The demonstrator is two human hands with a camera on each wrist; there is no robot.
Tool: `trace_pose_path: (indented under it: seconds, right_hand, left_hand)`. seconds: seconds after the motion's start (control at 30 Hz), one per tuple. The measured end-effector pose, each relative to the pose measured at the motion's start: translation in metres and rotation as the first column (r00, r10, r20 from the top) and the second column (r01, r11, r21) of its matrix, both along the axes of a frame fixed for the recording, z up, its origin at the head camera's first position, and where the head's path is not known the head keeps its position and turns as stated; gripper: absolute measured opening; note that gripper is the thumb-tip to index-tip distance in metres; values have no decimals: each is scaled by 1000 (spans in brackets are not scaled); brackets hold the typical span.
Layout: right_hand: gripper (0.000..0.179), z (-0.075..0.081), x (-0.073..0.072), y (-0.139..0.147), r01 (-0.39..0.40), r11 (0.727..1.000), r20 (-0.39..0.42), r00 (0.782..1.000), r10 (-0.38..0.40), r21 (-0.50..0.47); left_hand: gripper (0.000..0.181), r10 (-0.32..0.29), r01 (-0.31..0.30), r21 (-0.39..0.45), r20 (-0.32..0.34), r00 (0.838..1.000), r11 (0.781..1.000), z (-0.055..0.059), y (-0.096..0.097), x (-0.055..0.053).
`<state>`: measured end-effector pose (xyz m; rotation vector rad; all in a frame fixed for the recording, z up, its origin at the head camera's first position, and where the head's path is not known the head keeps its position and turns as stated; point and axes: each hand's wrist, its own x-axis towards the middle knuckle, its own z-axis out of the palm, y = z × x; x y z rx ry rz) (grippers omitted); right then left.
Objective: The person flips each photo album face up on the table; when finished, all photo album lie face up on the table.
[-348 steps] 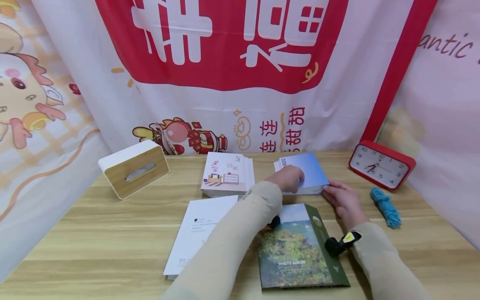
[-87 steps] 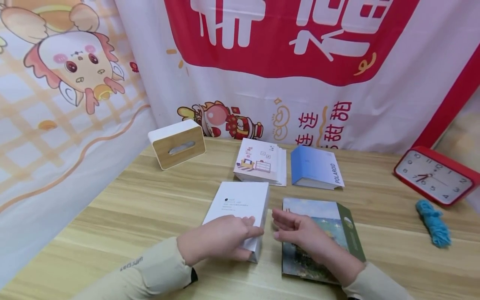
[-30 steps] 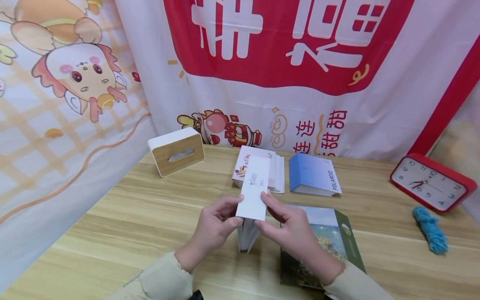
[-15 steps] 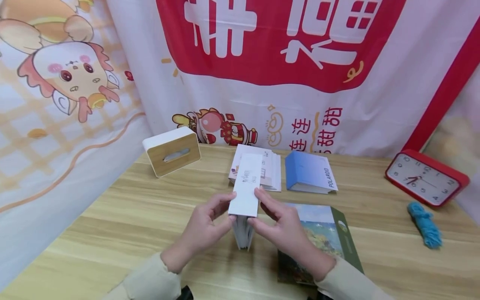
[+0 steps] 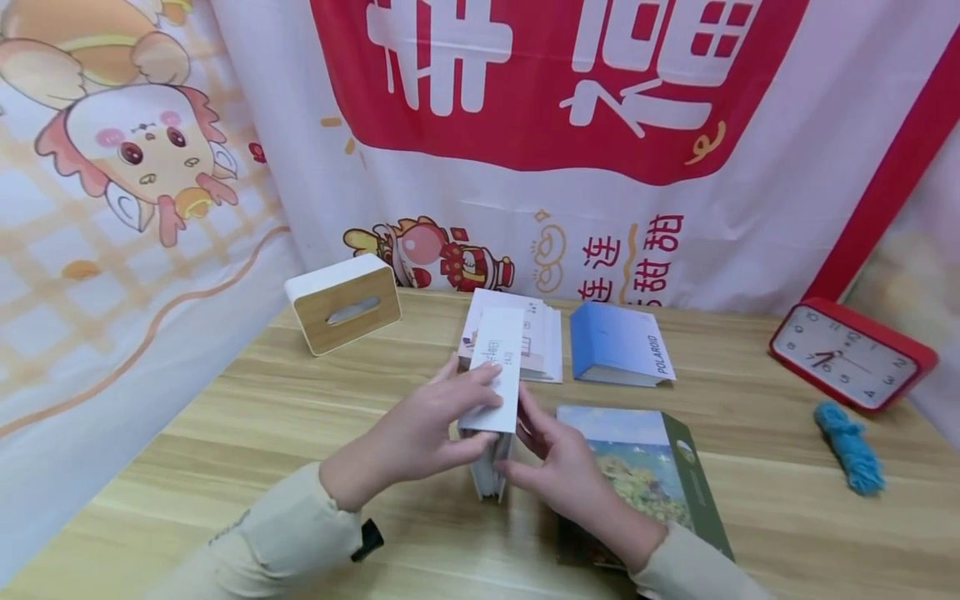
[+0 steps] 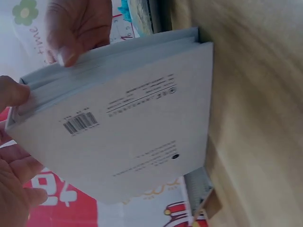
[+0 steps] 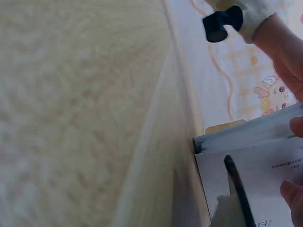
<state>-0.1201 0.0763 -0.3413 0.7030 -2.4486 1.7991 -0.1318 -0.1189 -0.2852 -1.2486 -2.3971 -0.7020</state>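
Observation:
A white album (image 5: pixel 491 337) stands on its open edges with its printed spine uppermost, near the middle of the table. My left hand (image 5: pixel 431 417) grips its near spine corner, fingers lying over the spine and thumb at the near end. On the right side, my right hand (image 5: pixel 566 467) holds the album, thumb by the page ends and fingers against the cover. The left wrist view shows a cover of the white album (image 6: pixel 142 137) with a barcode and small print. Under the right forearm lies a green-edged photo album (image 5: pixel 637 467) with a painted landscape.
Behind the white album are several stacked illustrated albums (image 5: pixel 487 302) and a blue POLAROID album (image 5: pixel 622 342). A tissue box (image 5: pixel 348 325) stands at the back left. A red clock (image 5: pixel 847 358) and a blue yarn bundle (image 5: pixel 851 446) are at the right.
The white album, lying flat 2.9 s ago, now stands spine up. My left fingers have shifted from its side onto the spine; my right hand has slid lower. Earlier, both hands were at the blue album.

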Motion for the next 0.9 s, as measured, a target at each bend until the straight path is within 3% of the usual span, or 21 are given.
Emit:
trace_pose_path:
  seconds: [0.17, 0.43, 0.57, 0.73, 0.9]
  right_hand:
    - [88, -5, -2, 1, -49, 999, 5, 999, 49, 13]
    - [100, -12, -4, 1, -119, 990, 159, 982, 107, 74]
    - [101, -13, -5, 0, -132, 986, 164, 980, 114, 100]
    - [92, -13, -5, -1, -128, 983, 171, 980, 104, 131]
    - [80, -13, -2, 0, -99, 991, 133, 987, 87, 88]
  left_hand:
    - [33, -35, 33, -96, -17, 999, 995, 12, 6, 1]
    - [32, -25, 33, -238, 38, 999, 971, 25, 9, 1]
    - [30, -49, 47, -277, 1, 999, 960, 28, 8, 0]
    - [27, -92, 77, -257, -45, 995, 963, 29, 6, -2]
    - [24, -110, 99, -163, -60, 992, 982, 27, 2, -5]
